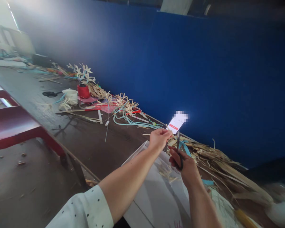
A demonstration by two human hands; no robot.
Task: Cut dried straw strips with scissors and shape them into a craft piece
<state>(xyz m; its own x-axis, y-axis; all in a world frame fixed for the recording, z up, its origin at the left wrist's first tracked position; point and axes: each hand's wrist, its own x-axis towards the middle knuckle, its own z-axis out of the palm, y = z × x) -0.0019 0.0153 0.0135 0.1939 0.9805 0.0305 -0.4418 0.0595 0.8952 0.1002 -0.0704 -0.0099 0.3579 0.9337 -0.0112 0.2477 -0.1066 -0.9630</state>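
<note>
My left hand (159, 139) is closed in a pinch on a thin pale strip, probably dried leaf; part of it is hidden by the fingers. Close by on the right, my right hand (184, 163) grips dark-handled scissors (178, 142) with the blades pointing up and away from me. Whether the blades touch the strip I cannot tell. A phone with a lit screen (174, 126) leans by the blue wall just beyond both hands. Beneath my forearms is a white box (147, 180) with pale scraps around its top.
Dried husks (211, 150) lie along the wall at right. Straw-coloured flowers (125, 103) with blue-green stems, a red spool (83, 91), a white cup (70, 96) and other scissors (51, 94) are on the dark table (92, 148). A red chair (19, 126) stands at left.
</note>
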